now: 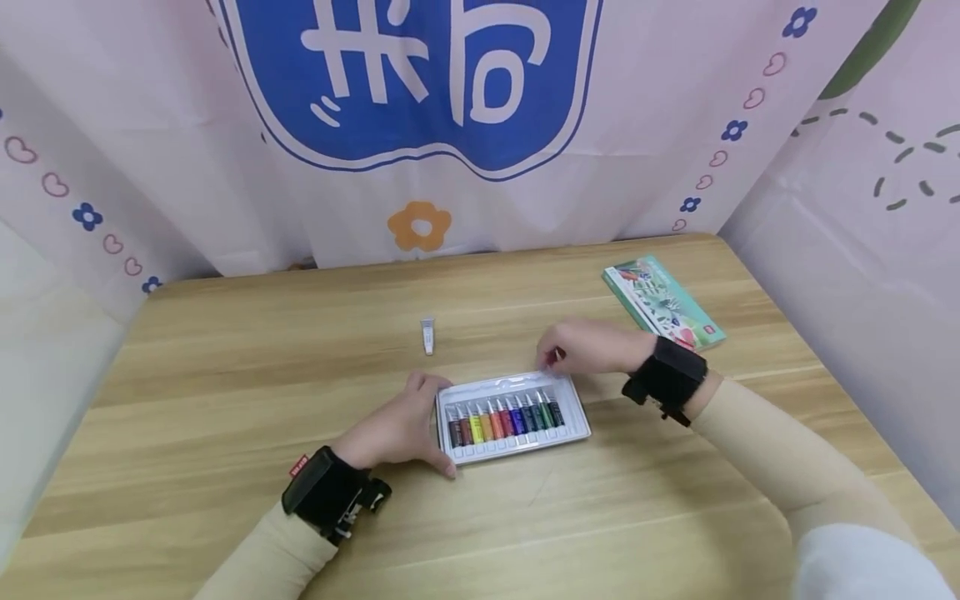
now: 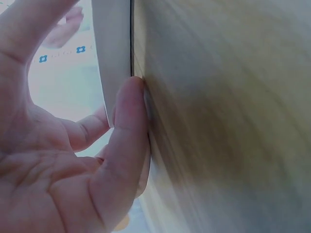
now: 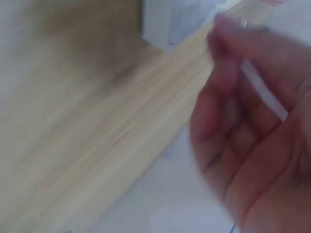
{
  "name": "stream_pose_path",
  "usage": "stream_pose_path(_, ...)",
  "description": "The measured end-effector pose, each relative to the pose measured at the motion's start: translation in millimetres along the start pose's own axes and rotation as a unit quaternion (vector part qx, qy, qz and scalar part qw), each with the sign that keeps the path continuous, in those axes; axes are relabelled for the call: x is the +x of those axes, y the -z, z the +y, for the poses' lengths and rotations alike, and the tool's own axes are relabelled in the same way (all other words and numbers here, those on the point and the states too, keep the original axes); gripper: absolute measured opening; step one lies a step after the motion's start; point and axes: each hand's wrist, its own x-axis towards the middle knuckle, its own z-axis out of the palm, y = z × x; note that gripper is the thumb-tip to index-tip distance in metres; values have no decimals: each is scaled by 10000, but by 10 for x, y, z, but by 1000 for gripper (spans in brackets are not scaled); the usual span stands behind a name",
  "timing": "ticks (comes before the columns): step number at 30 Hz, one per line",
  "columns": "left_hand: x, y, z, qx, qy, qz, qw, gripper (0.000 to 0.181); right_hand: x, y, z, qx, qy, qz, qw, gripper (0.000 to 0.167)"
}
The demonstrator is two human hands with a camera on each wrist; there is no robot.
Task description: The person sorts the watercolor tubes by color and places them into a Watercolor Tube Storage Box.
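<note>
A white tray [image 1: 517,384] holds a row of several small paint tubes [image 1: 506,421] in many colours. My left hand [image 1: 397,423] grips the tray's left end, thumb by the near corner and fingers by the far one. In the left wrist view, the fingertips touch the tray's pale side wall [image 2: 114,53]. Above the tray's far right corner, my right hand [image 1: 588,346] has its fingers curled. The blurred right wrist view shows it pinching a thin white strip-like thing [image 3: 265,92], whose kind is unclear. A single white paint tube [image 1: 427,336] lies on the table behind the tray.
A green-and-white illustrated box [image 1: 663,302] lies at the table's back right, close behind the right wrist. The wooden table [image 1: 225,375] ends at a printed curtain [image 1: 360,208] at the back, with more hanging cloth along both sides.
</note>
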Motion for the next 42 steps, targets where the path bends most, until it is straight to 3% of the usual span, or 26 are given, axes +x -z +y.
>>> stream_pose_path(6, -29, 18, -13, 27, -4, 26, 10000, 120, 475, 33, -52, 63, -564, 221, 9981, 9)
stream_pose_path(12, -48, 27, -3, -49, -78, 34, 10000, 118, 961, 59, -274, 8, -1180, -20, 9930, 12)
stream_pose_path(19, -14, 3, -17, -168, -38, 28, 9998, 117, 1376, 46, -415, 722, -1440, 125, 9869, 13)
stream_pose_path(23, -4, 3, 1, -105, -42, 14, 9999, 115, 1514, 4, -432, 1281, -1578, 203, 9789, 27)
stream_pose_path(28, -31, 9, -5, -22, -18, 79, 10000, 115, 1670, -42, -544, 1375, -1635, 173, 9768, 54)
stream_pose_path(31, -30, 6, -12, -22, -21, 60, 10000, 116, 1743, -78, -594, 1411, -1690, 190, 9753, 59)
stream_pose_path(37, -26, 8, -11, -35, -63, 90, 9999, 115, 1836, -134, -652, 1494, -1559, 235, 9761, 51)
stream_pose_path(42, -30, 19, -13, -11, -97, 55, 9999, 115, 1778, -128, -624, 1759, -1561, 319, 9714, 42)
